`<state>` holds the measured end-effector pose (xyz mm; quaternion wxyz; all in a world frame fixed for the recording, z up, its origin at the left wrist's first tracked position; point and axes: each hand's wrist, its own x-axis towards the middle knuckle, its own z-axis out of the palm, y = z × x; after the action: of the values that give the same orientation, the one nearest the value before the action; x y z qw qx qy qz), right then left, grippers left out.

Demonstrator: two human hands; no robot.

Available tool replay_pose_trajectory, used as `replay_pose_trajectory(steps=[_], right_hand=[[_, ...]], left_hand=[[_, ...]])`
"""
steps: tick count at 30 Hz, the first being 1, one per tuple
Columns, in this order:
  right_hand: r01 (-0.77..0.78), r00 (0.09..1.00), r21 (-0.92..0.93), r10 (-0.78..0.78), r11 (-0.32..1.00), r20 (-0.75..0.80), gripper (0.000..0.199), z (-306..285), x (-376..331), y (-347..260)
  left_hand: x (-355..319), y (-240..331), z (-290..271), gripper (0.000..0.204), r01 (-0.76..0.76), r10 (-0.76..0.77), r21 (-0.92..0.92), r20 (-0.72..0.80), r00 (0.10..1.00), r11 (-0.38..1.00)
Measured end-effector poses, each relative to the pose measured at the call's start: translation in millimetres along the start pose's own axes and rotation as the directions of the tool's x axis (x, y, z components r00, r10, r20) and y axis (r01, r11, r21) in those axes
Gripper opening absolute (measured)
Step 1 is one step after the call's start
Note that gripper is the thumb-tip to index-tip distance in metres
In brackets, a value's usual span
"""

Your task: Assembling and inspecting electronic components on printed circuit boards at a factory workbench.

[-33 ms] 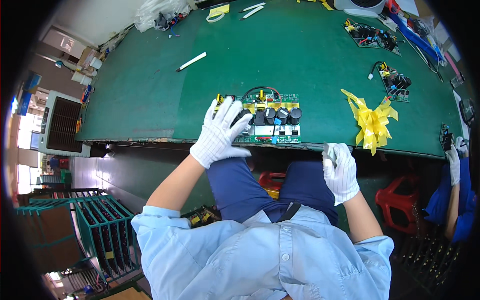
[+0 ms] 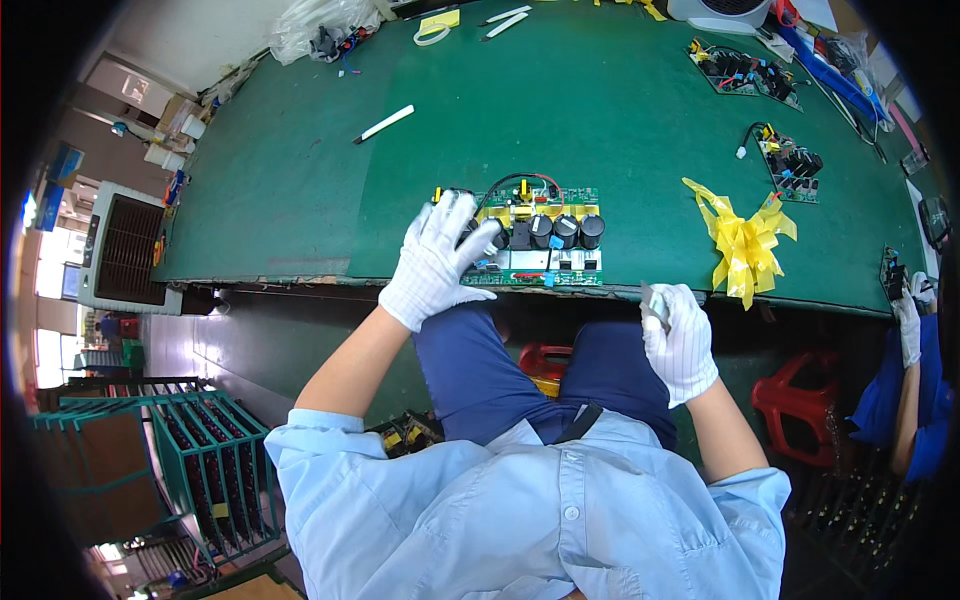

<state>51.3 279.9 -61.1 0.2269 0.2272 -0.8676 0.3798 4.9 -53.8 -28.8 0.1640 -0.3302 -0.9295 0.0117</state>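
Note:
A green circuit board [image 2: 548,240] with black capacitors, yellow tape and red and black wires lies near the front edge of the green table [image 2: 560,110]. My left hand [image 2: 440,258], in a white glove, rests flat on the board's left end with its fingers spread. My right hand [image 2: 682,342], also gloved, is at the table's front edge to the right of the board. It is closed around a small grey tool [image 2: 652,303] whose tip points up toward the table.
A bundle of yellow tape [image 2: 745,242] lies right of the board. Two more boards [image 2: 790,160] [image 2: 740,68] sit at the far right and a white pen [image 2: 385,123] at the far left. Another person's gloved hand [image 2: 908,322] works at the right edge. A red stool [image 2: 800,400] and a green rack [image 2: 200,450] stand below.

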Motion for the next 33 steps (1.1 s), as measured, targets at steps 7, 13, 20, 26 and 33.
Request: replay_pose_trajectory(steps=[7,13,20,26,33], right_hand=[[0.178,0.975,-0.041,-0.171,0.983,0.140,0.056,11.2,66.1,-21.6],[0.323,0.946,-0.011,-0.322,0.946,0.042,0.038,44.3,153.2,-30.0],[0.234,0.891,-0.403,-0.028,0.885,0.454,0.021,73.7,211.7,-42.7],[0.343,0.851,-0.338,-0.138,0.877,0.506,0.025,71.4,232.4,-35.2],[0.379,0.759,-0.325,-0.091,0.866,0.644,0.038,70.8,247.3,-36.1]], left_hand=[[33.5,-21.7,-27.9,0.098,0.045,-0.010,-0.144,0.236,0.972,0.989],[73.1,-73.7,-38.6,0.070,0.103,-0.064,-0.227,0.173,0.983,0.968],[89.2,-67.4,-17.4,0.060,0.229,-0.230,0.022,0.078,0.970,0.973],[94.3,-58.2,-1.1,0.056,0.338,-0.332,0.100,-0.074,0.940,0.936],[97.7,-51.4,-7.2,0.065,0.490,-0.493,0.057,0.067,0.868,0.870]])
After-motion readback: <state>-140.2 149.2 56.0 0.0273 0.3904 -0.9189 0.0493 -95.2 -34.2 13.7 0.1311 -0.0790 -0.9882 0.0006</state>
